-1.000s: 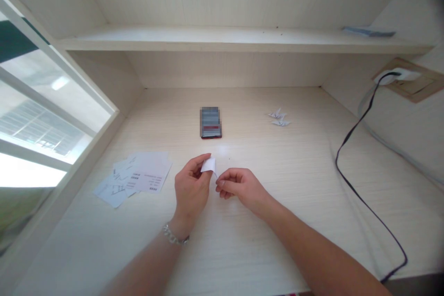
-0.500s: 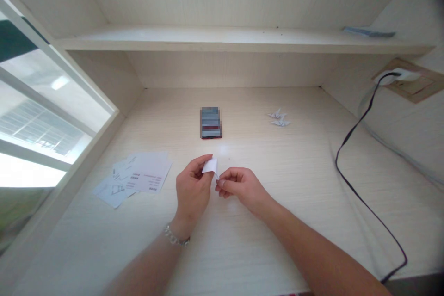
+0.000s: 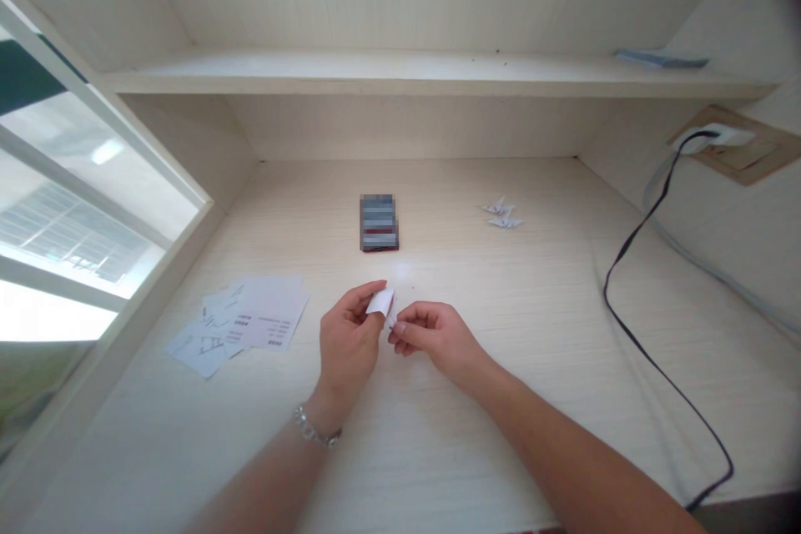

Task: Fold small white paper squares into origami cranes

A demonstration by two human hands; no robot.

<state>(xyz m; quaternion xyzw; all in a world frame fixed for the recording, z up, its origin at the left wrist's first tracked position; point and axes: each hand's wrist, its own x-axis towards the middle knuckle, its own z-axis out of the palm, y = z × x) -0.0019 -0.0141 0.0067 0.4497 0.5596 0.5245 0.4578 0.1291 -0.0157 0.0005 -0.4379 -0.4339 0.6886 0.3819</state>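
Note:
Between both hands, just above the desk (image 3: pixel 400 450), is a small folded piece of white paper (image 3: pixel 379 302). My left hand (image 3: pixel 350 342) is closed on it, thumb in front and fingers behind. My right hand (image 3: pixel 431 332) pinches the paper's lower right corner between thumb and forefinger. The paper's fold stands partly apart on its right side; its far side is hidden by my left fingers. Two small folded paper cranes (image 3: pixel 506 223) lie farther back on the right. Several loose printed sheets (image 3: pixel 270 313) overlap to the left of my left hand.
A phone-like dark object (image 3: pixel 379 223), its face pixelated, lies beyond my hands. At the right, a black cable (image 3: pixel 632 342) runs from a wall socket (image 3: pixel 744 146) down across the desk. A shelf (image 3: pixel 438 83) spans the back, and a window (image 3: pixel 75 209) borders the left.
The folded paper has tilted slightly and its right side has opened a little more between my hands. My left hand has shifted slightly; both hands keep their hold.

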